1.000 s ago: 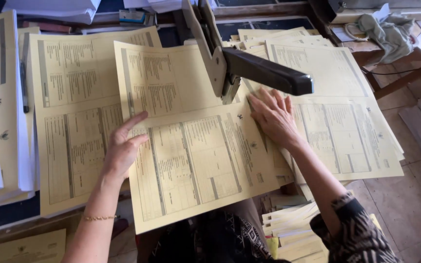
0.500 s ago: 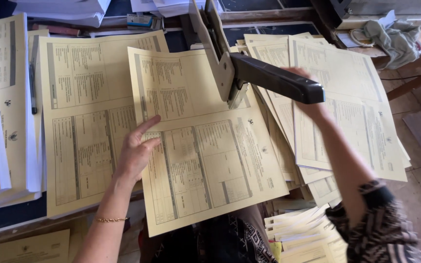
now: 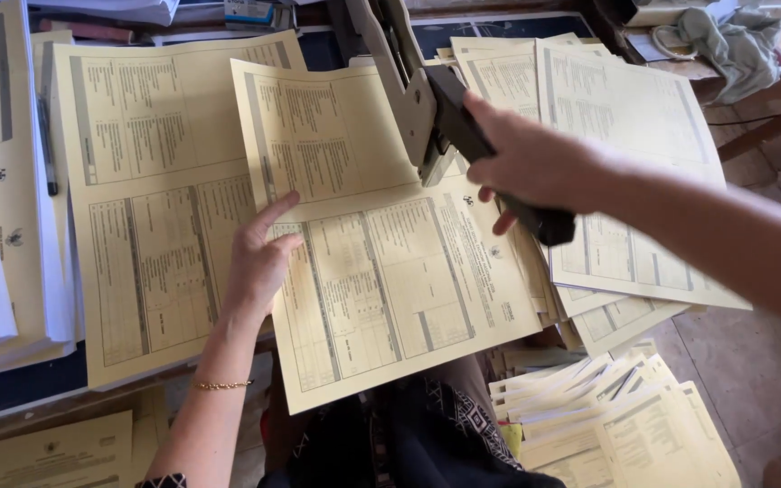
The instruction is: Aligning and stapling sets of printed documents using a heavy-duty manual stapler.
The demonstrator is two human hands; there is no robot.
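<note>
Paper-strewn desk (image 3: 20, 398), right hand (image 3: 535, 163) now clenched on stapler handle (image 3: 499, 167), left hand (image 3: 259, 258) fingers flat, released, on yellow sheet (image 3: 381, 271)

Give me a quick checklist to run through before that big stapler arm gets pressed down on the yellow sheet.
1. Right hand on the stapler's black lever: ok, the fingers are wrapped around it.
2. Left hand steadying the yellow printed sheet: ok, it lies flat on the sheet's left part.
3. Sheet under the stapler head: ok, the head sits over the sheet's middle fold line.
4. Left fingers away from the head: ok, they rest well to its left.
5. Sheet square to the stapler: cannot tell; it lies slightly turned against the neighbouring stack.
6. Staples loaded: cannot tell, the magazine is hidden.
</note>
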